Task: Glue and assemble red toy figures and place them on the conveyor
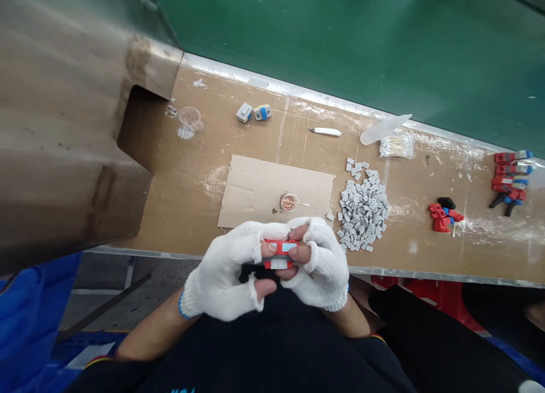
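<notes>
A small red plastic toy part (280, 247) with light-blue and grey panels is held between my two hands, just off the near edge of the bench. My left hand (232, 268), in a white fingertip-less glove, holds its left end, with the thumb apart below it. Gloved the same way, my right hand (321, 262) pinches the right end between thumb and fingers. Some of the part is hidden behind the fingers. Beyond the hands, a small cup (289, 202) with a cotton swab (301, 204) in it stands on a cardboard sheet (247, 191).
A pile of small grey pieces (364, 208) lies to the right. Farther back are a white-handled knife (327, 132), a bag of cotton swabs (395, 145) and grey-blue blocks (244, 112). Red toy assemblies (508, 171) stand at far right. A metal housing (76, 126) borders the left.
</notes>
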Available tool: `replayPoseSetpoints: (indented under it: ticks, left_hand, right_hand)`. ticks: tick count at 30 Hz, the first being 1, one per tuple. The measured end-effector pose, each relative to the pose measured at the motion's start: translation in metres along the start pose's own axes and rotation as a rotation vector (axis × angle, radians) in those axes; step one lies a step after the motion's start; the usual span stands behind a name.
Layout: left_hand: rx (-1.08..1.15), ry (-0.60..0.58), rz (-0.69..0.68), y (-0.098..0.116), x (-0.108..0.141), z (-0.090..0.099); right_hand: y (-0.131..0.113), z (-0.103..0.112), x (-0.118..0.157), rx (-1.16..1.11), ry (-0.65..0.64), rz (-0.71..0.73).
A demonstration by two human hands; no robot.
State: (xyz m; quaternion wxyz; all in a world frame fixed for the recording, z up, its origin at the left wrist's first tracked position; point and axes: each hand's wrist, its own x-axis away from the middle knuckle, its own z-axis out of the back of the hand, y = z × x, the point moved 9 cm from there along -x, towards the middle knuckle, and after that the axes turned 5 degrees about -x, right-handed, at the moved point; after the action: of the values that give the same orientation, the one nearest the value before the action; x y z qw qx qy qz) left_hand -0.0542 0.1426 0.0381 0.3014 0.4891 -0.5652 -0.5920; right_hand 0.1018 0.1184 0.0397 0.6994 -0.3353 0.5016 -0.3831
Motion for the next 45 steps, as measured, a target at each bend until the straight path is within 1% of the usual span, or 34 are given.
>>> replayPoseSetpoints:
  ticks: [3, 7, 11, 14, 16, 18, 21, 23, 25, 28, 30, 32, 36, 41, 45]
  left_hand:
    - [-0.072, 0.033, -0.09, 0.006, 0.007, 0.006]
    - [-0.247, 0.059, -0.124, 0.008, 0.013, 0.006]
    - [-0.461, 0.095, -0.186, 0.012, 0.018, 0.004]
    - [-0.486, 0.126, -0.187, 0.014, 0.017, 0.004]
    - [-0.403, 0.114, -0.151, 0.013, 0.014, 0.002]
    - [-0.256, 0.121, -0.083, 0.009, 0.011, 0.003]
    - [-0.049, 0.196, 0.087, -0.006, 0.012, 0.008]
    - [0.022, 0.244, 0.205, -0.017, 0.016, 0.01]
    - [0.067, 0.255, 0.288, -0.025, 0.019, 0.01]
    - [0.131, 0.214, 0.333, -0.03, 0.019, 0.005]
    - [0.158, 0.168, 0.295, -0.026, 0.017, 0.002]
    - [0.096, 0.109, 0.235, -0.02, 0.014, 0.0]
    - [-0.156, -0.008, 0.137, -0.008, 0.007, 0.0]
    - [-0.225, -0.109, 0.039, 0.003, 0.0, 0.0]
    - [-0.262, -0.133, 0.024, 0.007, -0.003, -0.002]
  right_hand:
    - [-0.007, 0.004, -0.006, 0.007, -0.007, 0.02]
    - [-0.016, 0.009, -0.014, 0.025, 0.014, 0.065]
    - [-0.016, 0.009, -0.012, 0.016, 0.04, 0.048]
    - [-0.015, 0.01, -0.011, -0.026, 0.055, 0.021]
    - [-0.013, 0.011, -0.011, -0.048, 0.053, 0.001]
    - [-0.011, 0.011, -0.011, -0.051, 0.044, 0.001]
    - [-0.009, 0.008, -0.012, -0.006, 0.007, 0.034]
    - [-0.009, 0.005, -0.013, 0.051, -0.037, 0.057]
    - [-0.01, 0.002, -0.015, 0.088, -0.079, 0.069]
    - [-0.01, 0.001, -0.02, 0.058, -0.109, 0.064]
    - [-0.01, 0.0, -0.023, 0.013, -0.129, 0.06]
    - [-0.009, 0.001, -0.025, -0.028, -0.134, 0.055]
    - [-0.007, 0.0, -0.024, -0.023, -0.166, 0.057]
    - [-0.007, -0.004, -0.021, -0.044, -0.235, 0.065]
    - [-0.006, -0.007, -0.018, -0.049, -0.294, 0.051]
